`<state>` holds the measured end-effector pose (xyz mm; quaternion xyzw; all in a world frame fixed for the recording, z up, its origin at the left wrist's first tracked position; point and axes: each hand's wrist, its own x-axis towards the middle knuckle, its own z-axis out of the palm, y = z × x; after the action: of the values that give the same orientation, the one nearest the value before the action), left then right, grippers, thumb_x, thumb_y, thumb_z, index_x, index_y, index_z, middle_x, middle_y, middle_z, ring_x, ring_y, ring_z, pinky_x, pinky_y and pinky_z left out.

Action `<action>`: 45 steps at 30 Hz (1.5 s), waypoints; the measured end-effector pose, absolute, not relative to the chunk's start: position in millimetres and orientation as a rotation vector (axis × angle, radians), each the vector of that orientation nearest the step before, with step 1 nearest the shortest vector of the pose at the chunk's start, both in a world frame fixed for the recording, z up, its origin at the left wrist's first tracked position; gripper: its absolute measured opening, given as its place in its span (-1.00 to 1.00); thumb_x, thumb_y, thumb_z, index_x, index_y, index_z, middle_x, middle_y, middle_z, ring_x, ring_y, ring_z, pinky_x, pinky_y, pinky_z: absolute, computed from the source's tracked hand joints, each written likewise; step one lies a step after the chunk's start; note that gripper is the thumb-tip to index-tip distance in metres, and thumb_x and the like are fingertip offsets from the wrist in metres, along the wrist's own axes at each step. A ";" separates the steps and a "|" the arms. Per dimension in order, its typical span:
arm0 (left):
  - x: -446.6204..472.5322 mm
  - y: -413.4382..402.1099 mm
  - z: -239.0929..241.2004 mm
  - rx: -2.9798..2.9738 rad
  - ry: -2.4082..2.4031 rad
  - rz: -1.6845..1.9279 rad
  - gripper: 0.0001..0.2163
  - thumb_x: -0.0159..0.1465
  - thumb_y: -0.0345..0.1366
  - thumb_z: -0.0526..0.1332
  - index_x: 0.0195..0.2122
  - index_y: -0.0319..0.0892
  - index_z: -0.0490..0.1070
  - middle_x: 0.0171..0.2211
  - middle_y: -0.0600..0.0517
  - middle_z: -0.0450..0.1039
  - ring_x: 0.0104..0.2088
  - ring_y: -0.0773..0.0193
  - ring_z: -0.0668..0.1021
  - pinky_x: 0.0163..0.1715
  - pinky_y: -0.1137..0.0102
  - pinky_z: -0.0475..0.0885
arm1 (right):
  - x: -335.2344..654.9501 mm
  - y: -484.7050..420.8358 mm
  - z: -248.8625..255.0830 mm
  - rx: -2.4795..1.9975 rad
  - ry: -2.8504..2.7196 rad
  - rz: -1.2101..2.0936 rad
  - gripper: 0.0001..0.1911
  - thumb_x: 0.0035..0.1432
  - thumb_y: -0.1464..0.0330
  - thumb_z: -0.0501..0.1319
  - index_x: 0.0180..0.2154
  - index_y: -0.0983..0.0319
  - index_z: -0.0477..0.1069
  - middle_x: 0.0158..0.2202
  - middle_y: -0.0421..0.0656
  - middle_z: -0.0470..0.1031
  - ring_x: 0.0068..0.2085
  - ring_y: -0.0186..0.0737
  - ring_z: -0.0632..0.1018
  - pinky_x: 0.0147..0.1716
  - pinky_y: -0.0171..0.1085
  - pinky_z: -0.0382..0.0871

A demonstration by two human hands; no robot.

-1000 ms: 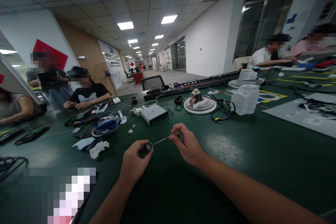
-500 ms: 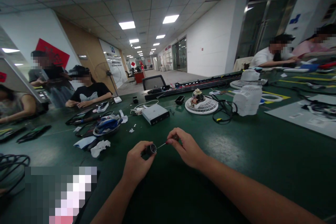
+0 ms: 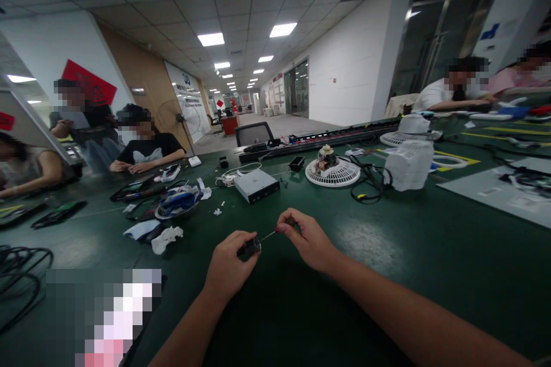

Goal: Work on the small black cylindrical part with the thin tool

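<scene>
Between the thumb and fingers of my left hand (image 3: 227, 266) is a small black cylindrical part (image 3: 249, 246), its round end turned to the right. My right hand (image 3: 306, 239) grips a screwdriver (image 3: 269, 235) with a thin metal shaft; most of the handle is hidden by my fingers. The shaft points left and its tip is at the end of the black part; whether it sits inside cannot be made out. Both hands are above the green table (image 3: 284, 298).
Beyond my hands lie a grey disc drive (image 3: 257, 186), a white fan grille with a motor (image 3: 332, 172) and a white housing (image 3: 408, 166). To the left are a blue-filled bowl (image 3: 178, 202), crumpled white scraps (image 3: 166, 239) and black cables (image 3: 23, 275). Several people sit or stand around.
The black part has tilted in my left hand, so its round end faces more to the right. The screwdriver still points at it. The whole view has shifted slightly.
</scene>
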<state>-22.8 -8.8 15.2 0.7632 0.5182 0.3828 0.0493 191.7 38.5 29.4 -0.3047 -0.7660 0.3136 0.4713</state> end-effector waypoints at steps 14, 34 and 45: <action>-18.6 -10.5 18.0 2.322 1.591 1.153 -0.74 0.13 -0.41 0.31 -0.12 -0.12 0.56 -0.20 -0.02 0.60 -0.20 0.14 0.63 -0.14 0.24 0.55 | 191.2 46.9 20.4 -0.762 -1.751 0.881 -0.82 0.31 0.28 0.16 -0.26 0.24 0.45 -0.36 -0.17 0.53 -0.30 -0.24 0.55 -0.26 -0.26 0.39; -21.0 -7.7 11.6 2.326 1.626 1.114 -0.73 0.15 -0.39 0.30 -0.10 -0.10 0.57 -0.17 -0.02 0.60 -0.19 0.13 0.63 -0.13 0.23 0.54 | 189.8 41.6 25.1 -0.746 -1.861 0.864 -0.85 0.32 0.31 0.16 -0.28 0.23 0.43 -0.39 -0.18 0.56 -0.36 -0.25 0.56 -0.30 -0.27 0.42; -25.8 -5.4 10.4 2.297 1.718 1.100 -0.71 0.16 -0.36 0.30 -0.07 -0.10 0.56 -0.15 -0.02 0.60 -0.16 0.13 0.62 -0.11 0.23 0.54 | 204.0 49.3 31.0 -0.745 -1.905 0.258 -0.83 0.36 0.44 0.01 -0.24 0.20 0.35 -0.22 -0.07 0.44 -0.18 -0.13 0.44 -0.12 -0.16 0.34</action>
<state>-25.8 -5.4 10.4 0.7473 0.5589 0.3577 0.0346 204.0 49.3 31.0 -0.3100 -0.7924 0.1072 0.5143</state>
